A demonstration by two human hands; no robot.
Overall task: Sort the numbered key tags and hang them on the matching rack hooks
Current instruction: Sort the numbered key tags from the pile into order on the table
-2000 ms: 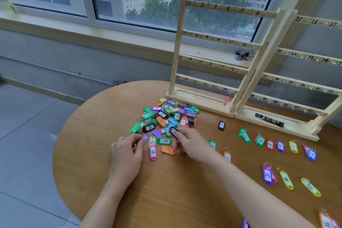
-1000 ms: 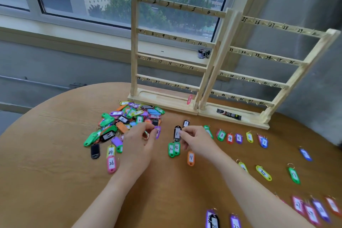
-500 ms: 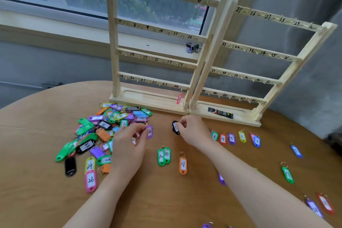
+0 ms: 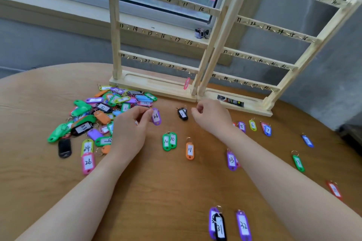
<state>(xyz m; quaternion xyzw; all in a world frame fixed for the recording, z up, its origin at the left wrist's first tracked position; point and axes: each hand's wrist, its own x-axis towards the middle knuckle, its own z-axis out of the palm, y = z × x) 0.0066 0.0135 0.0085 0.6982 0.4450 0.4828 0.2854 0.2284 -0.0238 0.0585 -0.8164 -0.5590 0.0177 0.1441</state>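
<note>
Since earlier: black tag "1" (image 4: 182, 114) set down, right hand (image 4: 212, 116) empty, loosely curled; left hand (image 4: 130, 130) pinches purple tag "26" (image 4: 156, 116). Pile (image 4: 101, 111) unsorted on counter (image 4: 166, 186); rack (image 4: 162, 64) nearly bare.

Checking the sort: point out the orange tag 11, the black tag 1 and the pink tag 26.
orange tag 11 (image 4: 189, 150), head view, white label.
black tag 1 (image 4: 182, 114), head view, label.
pink tag 26 (image 4: 88, 162), head view, label.

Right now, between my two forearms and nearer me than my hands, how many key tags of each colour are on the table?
Green tags: 2
Orange tag: 1
Purple tags: 3
Black tag: 1
Pink tag, peeking from behind purple 13: 1
Total: 8
</note>
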